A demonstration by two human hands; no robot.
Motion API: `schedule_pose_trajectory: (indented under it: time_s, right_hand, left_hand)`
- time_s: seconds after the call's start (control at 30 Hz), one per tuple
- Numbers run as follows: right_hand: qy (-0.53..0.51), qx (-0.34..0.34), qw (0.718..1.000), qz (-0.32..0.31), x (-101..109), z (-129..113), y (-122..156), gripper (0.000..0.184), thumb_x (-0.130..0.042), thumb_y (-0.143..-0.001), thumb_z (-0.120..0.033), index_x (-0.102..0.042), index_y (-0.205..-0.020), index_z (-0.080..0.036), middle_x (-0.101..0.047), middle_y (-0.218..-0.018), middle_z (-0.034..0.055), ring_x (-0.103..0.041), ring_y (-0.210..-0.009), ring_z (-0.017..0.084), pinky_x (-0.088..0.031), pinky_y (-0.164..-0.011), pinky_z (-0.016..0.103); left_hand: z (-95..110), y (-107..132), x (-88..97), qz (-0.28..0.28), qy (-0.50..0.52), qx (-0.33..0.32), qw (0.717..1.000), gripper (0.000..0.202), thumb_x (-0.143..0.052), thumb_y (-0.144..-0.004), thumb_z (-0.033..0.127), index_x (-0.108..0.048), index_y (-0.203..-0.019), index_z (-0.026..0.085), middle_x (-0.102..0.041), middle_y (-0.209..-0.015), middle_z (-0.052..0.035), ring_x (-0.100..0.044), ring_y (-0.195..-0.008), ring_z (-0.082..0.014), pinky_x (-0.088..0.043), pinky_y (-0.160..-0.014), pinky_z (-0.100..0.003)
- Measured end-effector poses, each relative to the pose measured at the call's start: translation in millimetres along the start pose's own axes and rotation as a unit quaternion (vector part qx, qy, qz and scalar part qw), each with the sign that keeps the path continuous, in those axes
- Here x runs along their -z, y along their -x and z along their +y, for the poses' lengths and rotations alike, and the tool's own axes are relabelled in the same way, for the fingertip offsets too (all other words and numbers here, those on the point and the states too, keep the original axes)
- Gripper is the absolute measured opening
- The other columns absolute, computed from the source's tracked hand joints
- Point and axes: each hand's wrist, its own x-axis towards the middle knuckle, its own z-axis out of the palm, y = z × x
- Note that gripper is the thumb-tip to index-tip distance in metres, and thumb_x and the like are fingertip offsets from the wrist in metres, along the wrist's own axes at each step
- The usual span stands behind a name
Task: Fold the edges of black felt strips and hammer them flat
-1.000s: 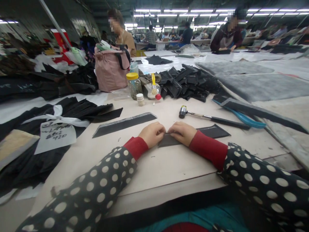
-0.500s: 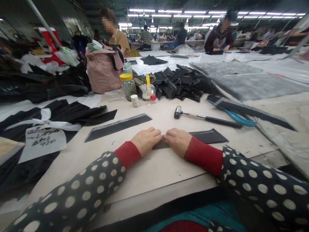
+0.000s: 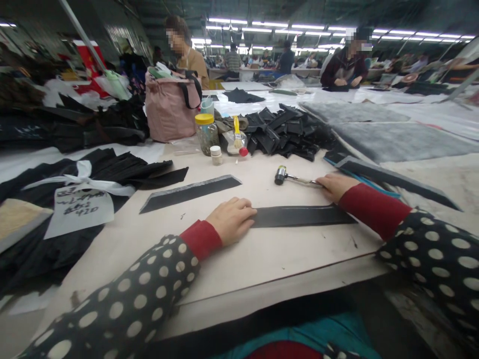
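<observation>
While our left hand [image 3: 232,219] steadies the black strip [image 3: 299,217] on the table [image 3: 277,254], pinching or pressing we can't tell, our right hand [image 3: 336,187] grips the hammer [image 3: 298,178]; let's keep it flat.

Left of the left hand [image 3: 232,221], a white tag [image 3: 79,219] on a bundle of black fabric [image 3: 110,162] bears the handwritten number 420; the lines above it are illegible.

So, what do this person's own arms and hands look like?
Black fabric sleeves with cream polka dots cover both arms, with plain dark-red fabric cuffs at the wrists. The left hand and right hand are bare, without gloves.
</observation>
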Motion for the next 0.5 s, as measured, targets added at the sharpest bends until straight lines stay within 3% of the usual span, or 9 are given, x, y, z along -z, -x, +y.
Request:
schedule_pose_trajectory:
  time_s: [0.13, 0.23, 0.3, 0.4, 0.5]
  right_hand:
    - [-0.095, 0.007, 0.991, 0.091, 8.0, -14.5, 22.0, 0.037, -0.033, -0.082, -0.030, -0.058, -0.101, -0.011, -0.060, -0.089, 0.0131, -0.057, -0.078, 0.021, -0.042, -0.069, 0.032]
    - [-0.293, -0.004, 0.952, 0.083, 14.7, -44.4, 55.3, 0.043, -0.032, -0.083, -0.040, -0.053, -0.112, -0.017, -0.061, -0.067, 0.0033, -0.055, -0.055, 0.015, -0.044, -0.055, 0.026]
    - [-0.368, -0.004, 0.928, 0.057, 17.6, -63.8, 78.0, 0.047, -0.031, -0.083, -0.045, -0.050, -0.117, -0.019, -0.057, -0.057, -0.0006, -0.051, -0.043, 0.013, -0.043, -0.047, 0.026]
    - [-0.392, 0.028, 0.916, 0.080, 25.3, -80.9, 99.4, 0.045, -0.034, -0.081, -0.044, -0.055, -0.112, -0.019, -0.060, -0.062, 0.0016, -0.056, -0.051, 0.014, -0.047, -0.054, 0.027]
    - [-0.374, -0.006, 0.911, 0.176, 34.1, -87.7, 104.5, 0.046, -0.034, -0.083, -0.043, -0.048, -0.120, -0.019, -0.063, -0.072, 0.0054, -0.061, -0.067, 0.019, -0.050, -0.061, 0.031]
  left_hand:
    - [0.6, 0.8, -0.3, 0.004, 0.003, 0.006, 1.000, 0.027, -0.043, -0.082, 0.027, -0.055, -0.104, 0.018, -0.053, -0.102, -0.0069, -0.047, -0.091, -0.0188, -0.041, -0.083, -0.033]
    - [0.9, 0.8, -0.3, 0.005, 0.006, 0.013, 1.000, 0.026, -0.043, -0.082, 0.028, -0.055, -0.103, 0.018, -0.053, -0.102, -0.0070, -0.047, -0.092, -0.0190, -0.041, -0.082, -0.033]
    - [0.9, 0.9, -0.5, 0.005, 0.009, 0.013, 1.000, 0.026, -0.044, -0.082, 0.028, -0.056, -0.103, 0.019, -0.053, -0.102, -0.0069, -0.047, -0.091, -0.0191, -0.041, -0.082, -0.033]
    - [1.1, 1.0, -1.2, 0.012, 0.014, 0.018, 1.000, 0.025, -0.044, -0.081, 0.028, -0.056, -0.102, 0.019, -0.052, -0.101, -0.0069, -0.047, -0.090, -0.0189, -0.041, -0.081, -0.033]
    - [1.4, 1.1, -2.0, 0.017, 0.018, 0.023, 0.999, 0.025, -0.044, -0.081, 0.028, -0.056, -0.101, 0.019, -0.053, -0.098, -0.0067, -0.047, -0.088, -0.0185, -0.040, -0.080, -0.033]
